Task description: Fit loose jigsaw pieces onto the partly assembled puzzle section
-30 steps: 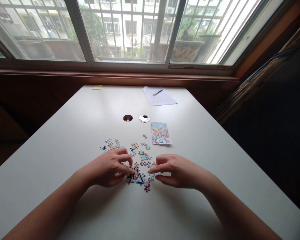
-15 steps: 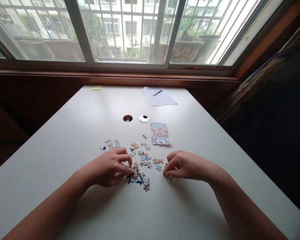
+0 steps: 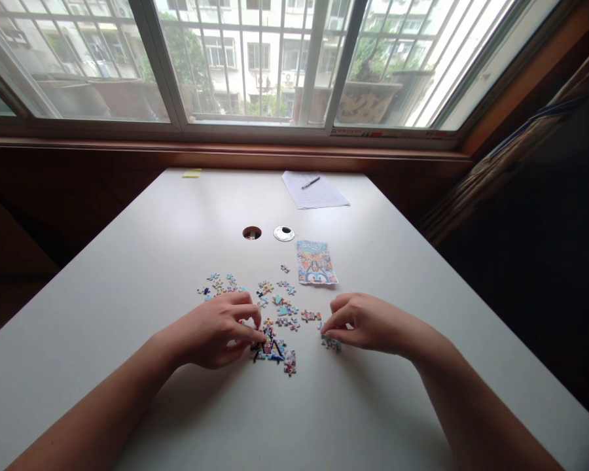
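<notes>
Your left hand (image 3: 216, 330) rests curled on the table (image 3: 127, 261), fingertips pressing the left edge of the joined puzzle cluster (image 3: 273, 350). Your right hand (image 3: 368, 322), fingers bent and nearly closed, pinches a small group of pieces (image 3: 332, 343) against the table, just right of the cluster and apart from it. The cluster lies between your hands, closer to the left. Loose pieces (image 3: 279, 304) are scattered just beyond both hands, with the reference picture (image 3: 316, 261) farther out.

A pen (image 3: 310, 182) lies on paper (image 3: 315, 190) near a yellow note (image 3: 192, 173).
</notes>
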`<state>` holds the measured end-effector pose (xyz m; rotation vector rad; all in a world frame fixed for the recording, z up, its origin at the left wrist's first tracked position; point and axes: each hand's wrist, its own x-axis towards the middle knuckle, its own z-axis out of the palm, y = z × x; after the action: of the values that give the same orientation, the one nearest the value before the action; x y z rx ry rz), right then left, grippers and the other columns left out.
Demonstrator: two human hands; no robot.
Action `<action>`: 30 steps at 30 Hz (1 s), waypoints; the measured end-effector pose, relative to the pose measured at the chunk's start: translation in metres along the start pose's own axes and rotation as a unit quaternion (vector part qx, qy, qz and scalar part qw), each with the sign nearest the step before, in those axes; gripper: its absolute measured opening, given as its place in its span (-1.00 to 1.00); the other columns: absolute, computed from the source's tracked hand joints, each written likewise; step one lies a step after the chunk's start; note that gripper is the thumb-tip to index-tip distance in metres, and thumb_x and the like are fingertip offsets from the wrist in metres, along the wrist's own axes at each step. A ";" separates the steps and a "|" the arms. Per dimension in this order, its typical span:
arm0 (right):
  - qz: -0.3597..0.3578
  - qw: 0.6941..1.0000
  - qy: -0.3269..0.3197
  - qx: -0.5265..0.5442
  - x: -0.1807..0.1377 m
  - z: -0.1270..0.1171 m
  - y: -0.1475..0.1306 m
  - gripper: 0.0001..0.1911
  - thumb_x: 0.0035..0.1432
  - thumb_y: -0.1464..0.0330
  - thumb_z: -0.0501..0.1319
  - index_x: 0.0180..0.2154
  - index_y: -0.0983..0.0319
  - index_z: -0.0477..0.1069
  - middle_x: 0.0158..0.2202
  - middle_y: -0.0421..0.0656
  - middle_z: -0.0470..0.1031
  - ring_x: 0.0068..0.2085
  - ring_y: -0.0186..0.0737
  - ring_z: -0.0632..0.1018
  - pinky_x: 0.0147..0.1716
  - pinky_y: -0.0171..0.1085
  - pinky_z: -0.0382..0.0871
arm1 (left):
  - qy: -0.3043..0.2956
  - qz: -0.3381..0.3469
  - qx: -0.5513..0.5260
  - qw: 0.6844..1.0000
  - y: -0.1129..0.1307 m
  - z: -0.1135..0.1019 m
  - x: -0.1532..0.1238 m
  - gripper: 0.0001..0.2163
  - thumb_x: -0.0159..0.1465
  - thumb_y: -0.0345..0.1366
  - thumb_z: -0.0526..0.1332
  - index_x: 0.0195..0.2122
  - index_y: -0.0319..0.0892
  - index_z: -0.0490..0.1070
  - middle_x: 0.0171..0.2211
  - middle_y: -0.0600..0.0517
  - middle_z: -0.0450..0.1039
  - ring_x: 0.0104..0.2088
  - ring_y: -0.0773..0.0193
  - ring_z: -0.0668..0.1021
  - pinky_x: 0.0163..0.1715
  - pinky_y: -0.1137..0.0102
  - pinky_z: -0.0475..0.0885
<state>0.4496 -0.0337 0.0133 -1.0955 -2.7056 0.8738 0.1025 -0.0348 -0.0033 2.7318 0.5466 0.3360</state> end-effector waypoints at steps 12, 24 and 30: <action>0.005 0.996 0.070 -0.059 0.015 0.012 0.002 -0.85 0.24 0.40 0.29 -0.15 0.12 0.58 -0.17 -0.12 0.50 -0.14 -0.19 0.51 -0.14 -0.22 0.39 | 0.003 0.020 0.010 1.000 0.008 0.003 0.005 -0.63 0.19 -0.45 0.30 -0.01 0.10 0.51 -0.15 0.03 0.49 -0.17 0.17 0.46 -0.15 0.24 0.41; -0.037 0.998 0.043 -0.030 0.023 0.027 -0.011 -0.94 0.25 0.35 0.30 -0.22 0.18 0.53 -0.22 -0.15 0.47 -0.24 -0.26 0.49 -0.23 -0.29 0.36 | -0.002 0.023 -0.003 1.000 0.010 0.005 0.007 -0.64 0.19 -0.45 0.27 -0.03 0.11 0.52 -0.17 0.03 0.48 -0.19 0.16 0.44 -0.17 0.23 0.40; -0.057 0.994 0.083 -0.039 0.031 0.038 -0.021 -0.95 0.24 0.40 0.29 -0.22 0.22 0.53 -0.22 -0.13 0.46 -0.28 -0.27 0.46 -0.29 -0.30 0.33 | -0.003 0.022 0.009 1.000 0.009 0.005 0.007 -0.65 0.19 -0.44 0.26 -0.03 0.08 0.52 -0.17 0.01 0.48 -0.20 0.17 0.43 -0.20 0.24 0.39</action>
<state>0.4030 -0.0431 -0.0110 -0.9676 -2.6541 0.6353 0.1133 -0.0415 -0.0037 2.7641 0.4892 0.3344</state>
